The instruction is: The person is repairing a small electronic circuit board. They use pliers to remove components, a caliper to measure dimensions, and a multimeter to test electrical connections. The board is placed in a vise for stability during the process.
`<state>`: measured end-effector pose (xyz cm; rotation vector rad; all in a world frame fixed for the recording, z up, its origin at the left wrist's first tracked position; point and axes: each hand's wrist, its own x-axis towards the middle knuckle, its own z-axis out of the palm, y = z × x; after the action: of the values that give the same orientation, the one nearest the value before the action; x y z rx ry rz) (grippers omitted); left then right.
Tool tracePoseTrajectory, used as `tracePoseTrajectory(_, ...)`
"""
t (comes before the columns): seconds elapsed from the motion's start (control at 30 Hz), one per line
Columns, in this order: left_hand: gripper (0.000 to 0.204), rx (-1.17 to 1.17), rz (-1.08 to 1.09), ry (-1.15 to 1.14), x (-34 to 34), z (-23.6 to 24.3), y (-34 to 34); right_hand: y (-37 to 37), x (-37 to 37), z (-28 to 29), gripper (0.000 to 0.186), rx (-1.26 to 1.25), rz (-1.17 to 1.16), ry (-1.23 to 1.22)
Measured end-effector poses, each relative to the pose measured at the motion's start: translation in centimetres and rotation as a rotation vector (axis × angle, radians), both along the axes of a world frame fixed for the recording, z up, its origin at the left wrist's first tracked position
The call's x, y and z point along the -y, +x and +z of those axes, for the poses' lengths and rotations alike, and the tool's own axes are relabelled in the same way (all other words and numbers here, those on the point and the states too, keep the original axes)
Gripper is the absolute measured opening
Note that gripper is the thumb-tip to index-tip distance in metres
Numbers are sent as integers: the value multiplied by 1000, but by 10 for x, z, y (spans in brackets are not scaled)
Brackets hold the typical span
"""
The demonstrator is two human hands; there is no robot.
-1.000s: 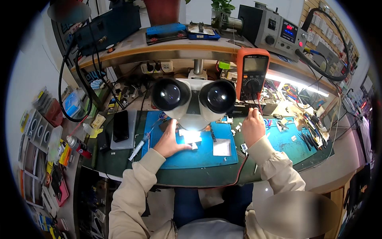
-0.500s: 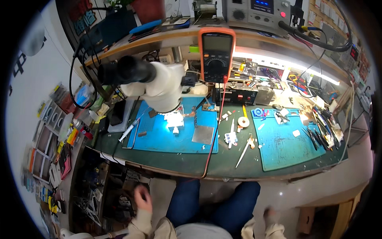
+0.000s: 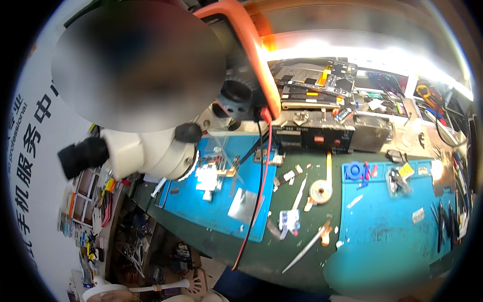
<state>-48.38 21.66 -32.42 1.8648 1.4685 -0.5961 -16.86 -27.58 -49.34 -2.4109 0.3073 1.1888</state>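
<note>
Neither of my hands shows now; at the bottom edge only a bit of pale clothing (image 3: 216, 297) and dark blue trousers (image 3: 261, 289) appear. In front of me stands a white microscope (image 3: 146, 153) with black eyepieces, over a blue work mat (image 3: 216, 219). Under its bright light lies a small lit piece (image 3: 207, 178), too glaring to make out. A flat metal plate (image 3: 245, 205) rests on the same mat. An orange-rimmed multimeter (image 3: 241, 75) looms close, with red and black leads hanging down. Two blurred ovals hide parts of the view.
A second blue mat (image 3: 387, 216) at right carries small parts, with tweezers (image 3: 439, 226) at its edge. Between the mats lie a tape roll (image 3: 320, 191) and a white pointed tool (image 3: 307, 246). A black box-like device (image 3: 314, 139) stands behind; a white fan (image 3: 108, 293) is lower left.
The view has moved nearer the bench and tilted, so the multimeter and microscope look larger. My hands, earlier low at either side of my legs, have left the picture.
</note>
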Motion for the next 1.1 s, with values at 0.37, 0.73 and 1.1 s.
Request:
tracePoseTrajectory(0.37, 40, -94, -33, -71, -32, 0, -2, -9, -14, 57, 34, -19, 39, 102)
tracePoseTrajectory(0.73, 40, 197, -344, 295, -94, -62, 41, -4, -115, 448, 14, 838, 339, 792)
tracePoseTrajectory(1.1, 60, 1160, -694, 192, 56, 60, 183, 161, -298, 483, 19, 1440, 568, -52)
